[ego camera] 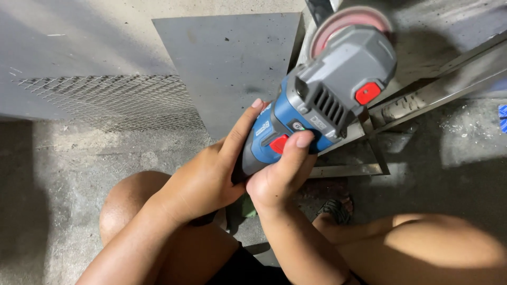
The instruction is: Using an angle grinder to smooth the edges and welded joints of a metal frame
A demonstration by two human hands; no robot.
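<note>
Gripping the grinder (pixel 317 100) body, left hand (pixel 203 177) and right hand (pixel 280 171) together; heavy-feeling, disc (pixel 343 24) at one o'clock, possibly spinning.

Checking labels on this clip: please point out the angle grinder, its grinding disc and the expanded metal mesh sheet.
angle grinder (pixel 338 79): head view, on the grey gear housing.
grinding disc (pixel 343 21): head view, on the reddish disc face above the housing.
expanded metal mesh sheet (pixel 116 100): head view, on the middle of the mesh.

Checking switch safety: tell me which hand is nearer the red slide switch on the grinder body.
Right. The right hand has its thumb beside the red slide switch; the left hand grips the angle grinder body's rear, left of it.
</note>
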